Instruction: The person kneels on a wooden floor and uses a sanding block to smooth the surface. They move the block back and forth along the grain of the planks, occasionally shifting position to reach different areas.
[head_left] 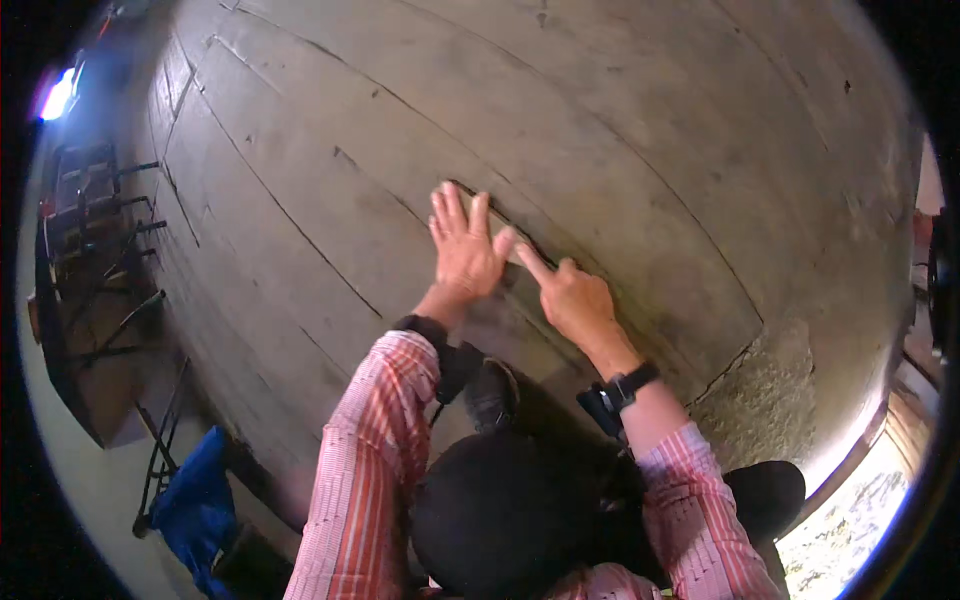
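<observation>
My left hand [466, 250] lies flat with its fingers spread over a narrow, light strip [515, 247] on the floor. A dark line runs along the strip's far edge. To the right, my right hand [577, 300] touches the strip's near end with its index finger stretched out. The other fingers of that hand are curled under, and what they may hold is hidden. Both fingertips and strip are slightly blurred, so I cannot tell what the strip is made of.
The grey-brown floor [300, 150] has long dark seams. Rough, broken ground [770, 390] shows at the right. My shoe [491, 393] rests close behind my hands. Dark-framed furniture [100, 230] and a blue cloth or bag [195, 505] stand at the left.
</observation>
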